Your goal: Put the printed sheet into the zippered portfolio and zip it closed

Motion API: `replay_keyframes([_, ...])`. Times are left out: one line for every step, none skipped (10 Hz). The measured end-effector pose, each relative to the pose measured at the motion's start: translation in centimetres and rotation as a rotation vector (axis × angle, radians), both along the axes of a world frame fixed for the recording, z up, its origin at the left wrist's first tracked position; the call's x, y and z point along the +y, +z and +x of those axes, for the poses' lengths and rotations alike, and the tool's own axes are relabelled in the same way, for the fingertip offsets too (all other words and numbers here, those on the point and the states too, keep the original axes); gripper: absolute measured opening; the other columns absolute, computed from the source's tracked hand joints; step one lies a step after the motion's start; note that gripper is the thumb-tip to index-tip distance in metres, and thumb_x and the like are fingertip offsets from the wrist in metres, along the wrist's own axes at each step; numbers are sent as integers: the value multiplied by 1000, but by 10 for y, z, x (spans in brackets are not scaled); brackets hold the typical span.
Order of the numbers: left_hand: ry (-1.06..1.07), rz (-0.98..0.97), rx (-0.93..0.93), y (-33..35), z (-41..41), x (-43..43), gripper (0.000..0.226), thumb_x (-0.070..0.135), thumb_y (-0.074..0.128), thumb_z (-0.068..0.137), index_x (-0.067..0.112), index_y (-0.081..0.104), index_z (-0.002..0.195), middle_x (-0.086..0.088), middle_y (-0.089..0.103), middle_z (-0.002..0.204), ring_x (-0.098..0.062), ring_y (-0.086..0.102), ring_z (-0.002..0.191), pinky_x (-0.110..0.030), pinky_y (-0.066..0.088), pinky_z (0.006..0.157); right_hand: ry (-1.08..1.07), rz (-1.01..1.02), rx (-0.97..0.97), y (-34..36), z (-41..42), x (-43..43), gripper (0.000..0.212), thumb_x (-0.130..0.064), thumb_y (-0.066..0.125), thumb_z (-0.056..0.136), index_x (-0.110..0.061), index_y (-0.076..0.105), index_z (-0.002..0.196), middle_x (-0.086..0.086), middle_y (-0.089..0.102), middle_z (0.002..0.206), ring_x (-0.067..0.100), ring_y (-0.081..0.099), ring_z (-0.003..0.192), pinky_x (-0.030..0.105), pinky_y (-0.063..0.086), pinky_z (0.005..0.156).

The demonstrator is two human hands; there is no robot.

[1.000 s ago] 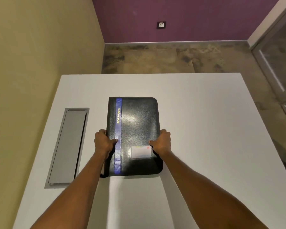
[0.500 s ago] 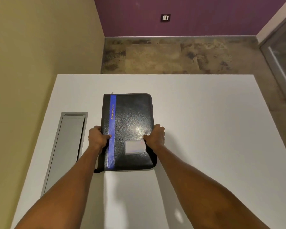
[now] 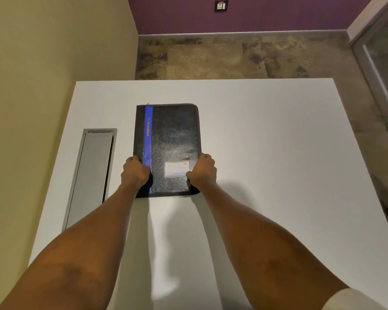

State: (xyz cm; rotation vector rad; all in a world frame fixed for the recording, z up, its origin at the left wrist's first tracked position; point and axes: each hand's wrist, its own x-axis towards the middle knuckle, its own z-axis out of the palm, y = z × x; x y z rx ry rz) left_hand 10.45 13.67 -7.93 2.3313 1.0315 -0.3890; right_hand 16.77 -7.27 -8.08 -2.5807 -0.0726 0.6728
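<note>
Zippered portfolio [image 3: 169, 148] lying flat and closed on a white worktop [image 3: 267, 153], spine to the person's left, gripped by both hands along its long edges near the corner closest to the body. The left hand [image 3: 134, 172] is clenched over the spine side, thumb resting on the blue stripe [image 3: 147, 142]; the right hand [image 3: 203, 171] is clenched over the opposite edge, fingers curled under and thumb beside the clear card pocket [image 3: 177, 169]. The printed sheet is not visible anywhere — whether it is already inside cannot be told.

Handling, as a judgement: the cover looks like grained, glossy faux leather over a stiff board, so the case should carry as a rigid slab of moderate weight and not sag. The sheen suggests a somewhat slick face; a pinch across the edges, as shown, is safer than a flat palm on top. For the zipping step the better hold is probably one hand pressing the cover flat while the other takes the zip pull, a small tab of which seems to show at the far left corner [image 3: 147, 104], though it is too small to be sure.

Setting: the worktop is smooth, matt and otherwise bare, with a grey recessed cable hatch [image 3: 92, 175] just beside the portfolio on the left. Beyond lie a mottled stone floor [image 3: 211, 57], a purple wall with a socket plate [image 3: 221, 6], an olive wall at left and a glazed door frame [image 3: 379, 52] at right
</note>
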Motion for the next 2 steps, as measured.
replay_keyframes([-80, 36, -6, 0, -26, -26, 42, 20, 62, 99, -6, 56, 131, -27, 54, 143, -45, 53, 134, -58, 44, 111, 33, 27, -7, 4, -32, -16, 59, -19, 75, 82, -7, 48, 132, 11, 50, 135, 33, 48, 130, 44, 45, 107])
replay_keyframes([-161, 68, 39, 1, -49, -54, 53, 29, 57, 104, -2, 47, 146, -19, 32, 167, -33, 28, 157, -60, 25, 125, 83, 35, -1, 3, -61, -39, 57, -19, 72, 81, -7, 49, 132, 10, 51, 135, 33, 49, 129, 43, 45, 107])
